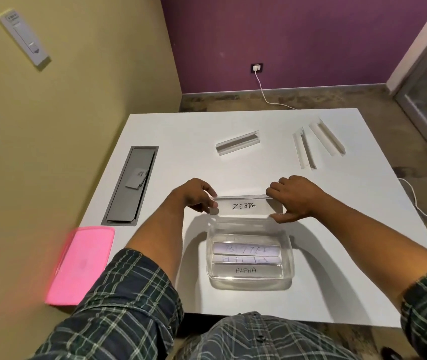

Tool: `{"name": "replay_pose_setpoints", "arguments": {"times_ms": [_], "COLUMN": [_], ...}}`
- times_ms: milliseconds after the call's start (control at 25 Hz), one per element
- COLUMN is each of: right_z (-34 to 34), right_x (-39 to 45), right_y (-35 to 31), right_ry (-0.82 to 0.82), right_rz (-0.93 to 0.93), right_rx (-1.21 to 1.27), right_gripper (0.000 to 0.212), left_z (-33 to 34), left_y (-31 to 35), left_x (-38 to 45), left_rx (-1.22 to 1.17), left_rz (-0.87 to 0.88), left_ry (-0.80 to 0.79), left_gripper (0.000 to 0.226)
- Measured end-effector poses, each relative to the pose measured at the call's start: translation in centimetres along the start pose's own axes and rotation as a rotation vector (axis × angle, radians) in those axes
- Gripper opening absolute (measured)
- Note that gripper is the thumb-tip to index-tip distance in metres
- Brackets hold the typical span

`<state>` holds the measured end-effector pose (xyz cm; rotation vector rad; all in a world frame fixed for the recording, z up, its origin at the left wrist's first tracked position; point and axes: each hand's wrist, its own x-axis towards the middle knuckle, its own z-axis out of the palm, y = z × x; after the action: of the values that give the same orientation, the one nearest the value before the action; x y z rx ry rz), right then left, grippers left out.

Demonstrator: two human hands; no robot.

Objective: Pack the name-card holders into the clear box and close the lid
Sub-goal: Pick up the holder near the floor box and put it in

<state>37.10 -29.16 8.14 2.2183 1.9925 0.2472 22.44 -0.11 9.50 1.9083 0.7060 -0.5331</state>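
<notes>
A clear plastic box [289, 255] stands open on the white table near me. Inside lie name-card holders, one reading ALPHA [246, 271]. Just above the box's far rim I hold a clear holder marked ZEBRA [243, 207] by its two ends: my left hand [198, 194] pinches the left end, my right hand [294, 197] the right end. Three more holders lie farther back: one [237, 142] in the middle and two [304, 151] [327, 139] at the far right. The pink lid [82, 266] lies at the table's left front corner.
A grey cable-tray cover [131, 185] is recessed in the table's left side with a small card on it. The table [181, 136] stands against a tan wall on the left. White cables run on the floor at the right and behind.
</notes>
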Motion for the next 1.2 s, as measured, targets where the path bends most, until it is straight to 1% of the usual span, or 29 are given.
{"name": "replay_pose_setpoints", "arguments": {"times_ms": [120, 240, 320, 400, 560, 680, 800, 880, 1000, 1200], "right_z": [-0.4, -0.4, -0.1, 0.1, 0.0, 0.6, 2.0, 2.8, 3.7, 4.8], "right_x": [-1.1, -2.3, -3.0, -3.6, -4.3, -4.9, -4.9, -4.4, -3.5, -2.7], "right_y": [-0.3, -0.5, -0.7, -0.9, -1.0, -2.0, -3.9, -5.2, -6.7, -7.5], "right_ry": [0.038, 0.051, 0.045, 0.044, 0.045, 0.016, -0.052, -0.112, -0.166, -0.367], "right_rz": [-0.044, -0.083, -0.087, -0.105, -0.19, -0.232, -0.25, -0.272, -0.275, -0.214], "right_rx": [0.12, 0.219, 0.262, 0.302, 0.355, 0.375, 0.381, 0.356, 0.32, 0.217], "right_gripper": [0.051, 0.051, 0.053, 0.054, 0.055, 0.052, 0.053, 0.052, 0.052, 0.064], "left_z": [0.5, 1.4, 2.3, 3.4, 5.5, 6.9, 7.8, 8.3, 9.0, 9.7], "left_y": [0.7, 1.1, 1.2, 1.5, 2.3, 2.4, 2.2, 1.9, 1.1, -0.1], "left_x": [-0.3, -0.3, 0.0, 0.5, 1.0, 0.9, 0.9, 0.7, 0.5, 0.1], "left_rx": [0.085, 0.175, 0.253, 0.394, 0.618, 0.717, 0.749, 0.784, 0.876, 0.835], "left_rz": [-0.061, -0.139, -0.162, -0.159, -0.176, -0.181, -0.202, -0.202, -0.149, -0.129], "left_ry": [-0.112, -0.273, -0.346, -0.394, -0.495, -0.556, -0.615, -0.609, -0.528, -0.516], "left_gripper": [0.043, 0.044, 0.038, 0.034, 0.043, 0.046, 0.038, 0.037, 0.038, 0.036]}}
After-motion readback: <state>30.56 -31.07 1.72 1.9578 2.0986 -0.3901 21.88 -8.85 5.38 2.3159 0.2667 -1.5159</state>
